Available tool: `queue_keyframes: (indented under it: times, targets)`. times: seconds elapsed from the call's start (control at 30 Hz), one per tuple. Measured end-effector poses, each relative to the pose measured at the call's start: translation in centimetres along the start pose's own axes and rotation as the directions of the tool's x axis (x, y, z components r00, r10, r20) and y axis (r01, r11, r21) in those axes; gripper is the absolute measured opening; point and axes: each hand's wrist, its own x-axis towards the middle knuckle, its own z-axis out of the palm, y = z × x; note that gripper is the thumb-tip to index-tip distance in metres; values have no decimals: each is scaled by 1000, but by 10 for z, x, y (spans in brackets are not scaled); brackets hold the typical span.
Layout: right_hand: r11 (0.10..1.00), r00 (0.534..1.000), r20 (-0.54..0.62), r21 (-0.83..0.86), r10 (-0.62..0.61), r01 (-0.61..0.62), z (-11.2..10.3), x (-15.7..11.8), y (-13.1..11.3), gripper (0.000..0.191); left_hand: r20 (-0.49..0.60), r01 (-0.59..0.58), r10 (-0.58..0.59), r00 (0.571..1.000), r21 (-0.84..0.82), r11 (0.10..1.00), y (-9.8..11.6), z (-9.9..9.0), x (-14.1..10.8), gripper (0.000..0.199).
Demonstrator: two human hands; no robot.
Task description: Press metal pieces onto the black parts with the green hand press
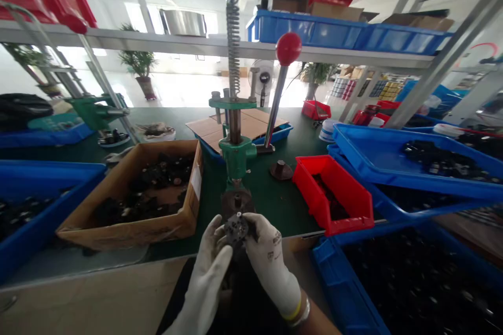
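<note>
Both hands wear white gloves and meet at the lower middle of the head view. A small dark round part [236, 229] with a light pin at its top is held between them. My left hand [212, 261] has its fingers and thumb closed around the part's left side. My right hand [267, 251] grips its right side with the fingertips. Just beyond the part stands a green hand press [238, 159], with a dark base below its ram and a red-knobbed lever [288, 48] at its right.
A cardboard box [188, 225] of black parts stands left of the press. To the right are a red bin [359, 209], stacked blue trays [377, 167] and a large blue crate [341, 282] of black parts. A shelf [220, 46] crosses above the table.
</note>
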Motion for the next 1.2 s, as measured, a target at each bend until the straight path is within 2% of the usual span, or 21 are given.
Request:
queue_keyframes:
  times: [0.07, 0.13, 0.2, 0.3, 0.47, 0.57, 0.67, 0.77, 1.03, 1.2]
  targets:
    - [988, 994, -17, -114, -104, 102, 0, 0, 7, 25, -19, -78, 79, 997, 57, 995, -6, 2, 1, 78]
    - [972, 988, -1, -178, -156, 154, 2, -1, 12, 23, -44, -130, 135, 990, 103, 986, -10, 3, 6, 69]
    - [963, 985, -9, -212, -173, 167, 3, -1, 13, 20, -51, -159, 167, 985, 132, 978, -11, 2, 11, 62]
    - [950, 981, -24, -257, -190, 178, 4, 4, 11, 13, -17, -192, 198, 980, 176, 965, -10, 1, 19, 61]
    - [935, 963, -21, -244, -269, 257, -1, 18, 7, 13, -48, -233, 249, 967, 220, 947, 5, 2, 39, 55]
    - [952, 967, -69, -207, -243, 225, -10, 22, 10, 16, -63, -216, 234, 970, 216, 952, 14, 4, 62, 58]
    - [968, 983, -73, -199, -168, 150, -23, 22, 16, 17, -1, -194, 198, 980, 195, 962, 17, 4, 86, 67]
    - [967, 987, -62, -217, -146, 130, -36, 20, 20, 19, 45, -209, 204, 978, 191, 959, 16, 5, 102, 69]
    - [967, 987, -119, -241, -110, 79, -53, 20, 20, 24, 175, -315, 271, 947, 318, 894, 22, 2, 110, 53]
    - [958, 981, -103, -252, -165, 135, -73, 33, 4, 25, 222, -337, 273, 936, 342, 877, 16, -4, 116, 54]
